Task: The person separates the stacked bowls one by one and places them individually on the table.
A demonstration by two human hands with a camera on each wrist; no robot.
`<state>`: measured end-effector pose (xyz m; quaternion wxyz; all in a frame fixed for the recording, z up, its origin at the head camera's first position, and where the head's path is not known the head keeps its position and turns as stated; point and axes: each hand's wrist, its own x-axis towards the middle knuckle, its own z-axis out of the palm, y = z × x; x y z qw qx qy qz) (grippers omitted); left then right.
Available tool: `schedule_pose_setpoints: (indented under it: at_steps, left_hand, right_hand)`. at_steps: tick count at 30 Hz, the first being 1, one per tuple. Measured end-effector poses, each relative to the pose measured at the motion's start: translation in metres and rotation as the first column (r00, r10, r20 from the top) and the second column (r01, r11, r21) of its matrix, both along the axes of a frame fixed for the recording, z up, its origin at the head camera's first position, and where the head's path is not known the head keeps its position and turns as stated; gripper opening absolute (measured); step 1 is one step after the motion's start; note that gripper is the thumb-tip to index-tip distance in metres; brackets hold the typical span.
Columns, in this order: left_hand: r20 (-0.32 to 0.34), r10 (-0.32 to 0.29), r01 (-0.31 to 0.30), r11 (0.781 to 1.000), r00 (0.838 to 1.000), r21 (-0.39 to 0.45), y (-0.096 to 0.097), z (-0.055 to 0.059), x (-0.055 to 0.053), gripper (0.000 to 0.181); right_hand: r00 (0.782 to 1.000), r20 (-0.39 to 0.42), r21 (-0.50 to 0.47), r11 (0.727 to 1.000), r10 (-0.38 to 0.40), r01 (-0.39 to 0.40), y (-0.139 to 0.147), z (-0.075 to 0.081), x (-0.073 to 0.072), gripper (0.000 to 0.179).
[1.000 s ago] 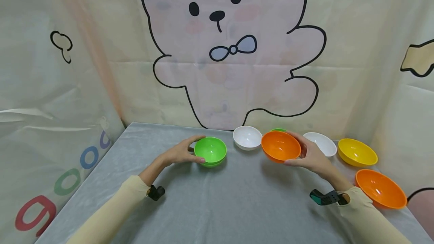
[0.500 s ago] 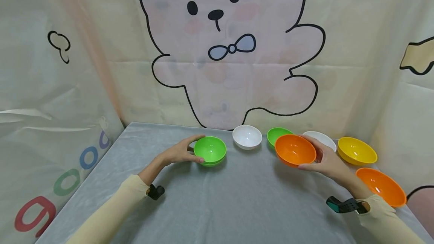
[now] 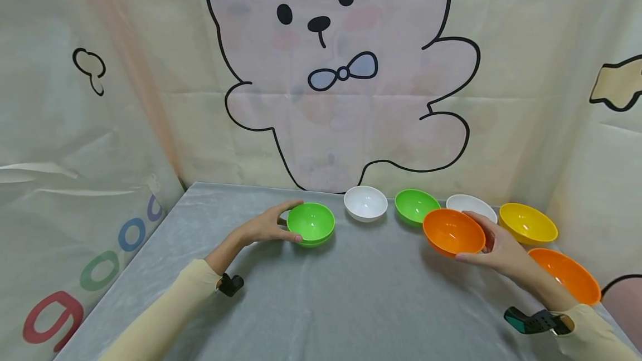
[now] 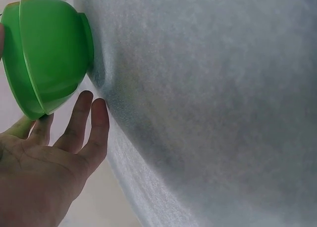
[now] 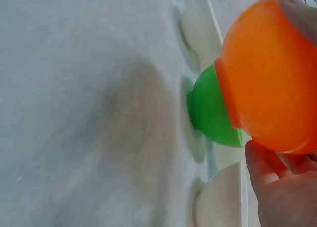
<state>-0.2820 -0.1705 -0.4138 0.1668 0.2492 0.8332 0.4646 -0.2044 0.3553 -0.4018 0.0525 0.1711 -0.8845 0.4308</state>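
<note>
My left hand (image 3: 268, 224) grips a green bowl (image 3: 311, 222) from its left side, thumb at the near rim and fingers behind. A second rim shows just under it in the left wrist view, so two green bowls (image 4: 54, 49) appear nested; their foot is at the cloth. An orange bowl (image 3: 453, 232) is in my right hand (image 3: 501, 247), held by its right side between thumb and fingers. It is raised off the table, with its shadow falling below. Behind it stand a green bowl (image 3: 415, 205) and a white bowl (image 3: 468, 203), which it partly overlaps.
Another white bowl (image 3: 365, 204) stands at the back, right of the green pair. To the right are a yellow bowl (image 3: 529, 224) and a larger orange bowl (image 3: 567, 274), partly behind my right forearm. A grey cloth (image 3: 321, 305) covers the table, and a printed curtain (image 3: 526, 71) hangs behind.
My right hand has carried the orange bowl to the right and slightly toward me, uncovering the green bowl behind it. The left hand and its green bowls have stayed in place.
</note>
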Motion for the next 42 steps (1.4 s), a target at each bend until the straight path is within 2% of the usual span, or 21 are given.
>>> schedule_pose_setpoints:
  at_steps: [5,12,16,21,28,34,42]
  left_hand:
    - [0.001,0.006,-0.006,1.000,1.000,-0.003,0.000,0.000,0.000,0.094]
    - [0.001,0.008,-0.008,1.000,1.000,-0.005,0.001,0.000,0.000,0.094]
    - [-0.001,0.008,-0.008,1.000,1.000,-0.007,0.001,0.001,-0.001,0.094]
    - [-0.002,0.010,-0.010,1.000,1.000,-0.008,0.000,-0.001,-0.002,0.094]
    - [0.003,0.010,-0.010,1.000,1.000,-0.010,0.001,0.000,-0.001,0.094]
    - [0.005,0.012,-0.012,1.000,1.000,-0.017,0.000,-0.001,-0.001,0.094]
    - [0.001,0.011,-0.011,1.000,1.000,-0.028,0.001,0.001,-0.001,0.095]
  right_hand:
    - [0.998,0.016,0.027,0.998,-0.061,0.060,0.010,-0.003,0.009,0.087]
    - [0.978,0.133,0.090,0.985,-0.161,0.150,0.023,-0.005,0.021,0.095]
    - [0.970,0.134,0.124,0.974,-0.204,0.188,0.028,-0.007,0.026,0.095]
    - [0.959,0.161,0.157,0.965,-0.233,0.208,0.031,-0.007,0.033,0.096]
    - [0.933,0.210,0.236,0.941,-0.294,0.244,0.034,-0.011,0.040,0.100]
    - [0.916,0.248,0.237,0.937,-0.314,0.257,0.030,-0.015,0.042,0.106]
    - [0.907,0.268,0.219,0.938,-0.324,0.270,0.029,-0.019,0.039,0.109]
